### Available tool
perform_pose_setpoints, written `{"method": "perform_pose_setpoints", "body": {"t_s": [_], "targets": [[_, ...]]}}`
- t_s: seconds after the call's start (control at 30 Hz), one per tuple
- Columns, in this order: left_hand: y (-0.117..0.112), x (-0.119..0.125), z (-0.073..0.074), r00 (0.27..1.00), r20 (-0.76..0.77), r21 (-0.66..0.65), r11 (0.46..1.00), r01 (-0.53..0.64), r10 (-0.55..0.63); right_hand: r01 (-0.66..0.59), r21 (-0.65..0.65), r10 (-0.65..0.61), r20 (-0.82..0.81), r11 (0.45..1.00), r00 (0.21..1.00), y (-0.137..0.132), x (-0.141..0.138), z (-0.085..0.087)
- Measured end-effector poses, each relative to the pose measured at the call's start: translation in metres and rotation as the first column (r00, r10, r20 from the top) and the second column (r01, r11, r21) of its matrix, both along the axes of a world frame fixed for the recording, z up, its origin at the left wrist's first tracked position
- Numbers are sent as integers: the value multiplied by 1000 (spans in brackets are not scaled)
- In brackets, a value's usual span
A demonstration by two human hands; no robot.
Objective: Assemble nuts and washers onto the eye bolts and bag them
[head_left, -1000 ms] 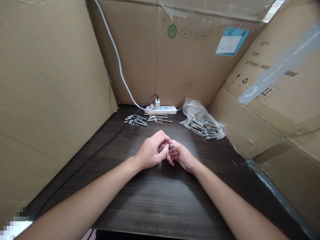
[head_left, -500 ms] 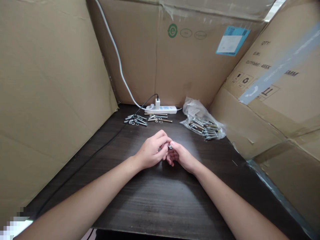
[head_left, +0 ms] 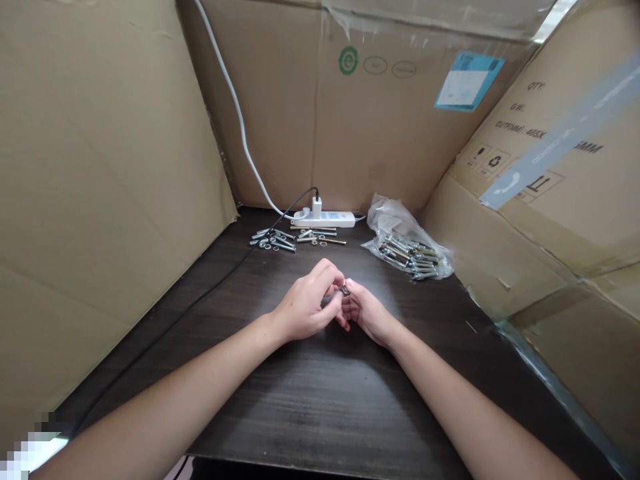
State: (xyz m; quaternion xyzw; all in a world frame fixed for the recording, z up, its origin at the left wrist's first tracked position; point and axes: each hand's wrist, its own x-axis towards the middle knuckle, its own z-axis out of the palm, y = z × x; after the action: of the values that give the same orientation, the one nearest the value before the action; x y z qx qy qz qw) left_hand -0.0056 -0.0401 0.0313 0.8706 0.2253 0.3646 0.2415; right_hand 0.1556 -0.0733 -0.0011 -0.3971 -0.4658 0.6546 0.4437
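Observation:
My left hand (head_left: 311, 303) and my right hand (head_left: 369, 312) meet above the middle of the dark table (head_left: 320, 407). Between their fingertips is a small shiny metal fastener (head_left: 345, 291), mostly covered, so I cannot tell whether it is a nut or the end of a bolt. The thumb and forefinger of my right hand pinch it from the right, its other fingers curled below. My left fingers are bent and closed against it from the left.
Loose bolts, washers and nuts (head_left: 280, 245) lie at the back, before a white power strip (head_left: 340, 219). A clear plastic bag (head_left: 393, 217) of bolts sits at back right. A black cable (head_left: 200, 298) crosses the left side. Cardboard walls (head_left: 270, 100) surround the table.
The left thumb has straightened and reaches further right, to the metal fastener. The fastener has turned a little and looks darker. Both hands stay together in nearly the same place.

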Motion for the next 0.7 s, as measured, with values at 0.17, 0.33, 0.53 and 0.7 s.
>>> {"method": "perform_pose_setpoints", "body": {"t_s": [0.17,0.33,0.53,0.7], "targets": [[0,0,1,1000,-13,9,1000,2,-2,-6,10,6,-3,1000,1000,0,0,0],[0,-1,2,1000,-21,6,1000,15,-14,-11,24,11,6,1000,1000,0,0,1],[3,-1,-1,999,-33,0,999,44,-44,-25,10,25,26,1000,999,1,0,0],[3,-1,-1,1000,4,-15,1000,-4,4,-21,-3,21,9,1000,1000,1,0,0]]}}
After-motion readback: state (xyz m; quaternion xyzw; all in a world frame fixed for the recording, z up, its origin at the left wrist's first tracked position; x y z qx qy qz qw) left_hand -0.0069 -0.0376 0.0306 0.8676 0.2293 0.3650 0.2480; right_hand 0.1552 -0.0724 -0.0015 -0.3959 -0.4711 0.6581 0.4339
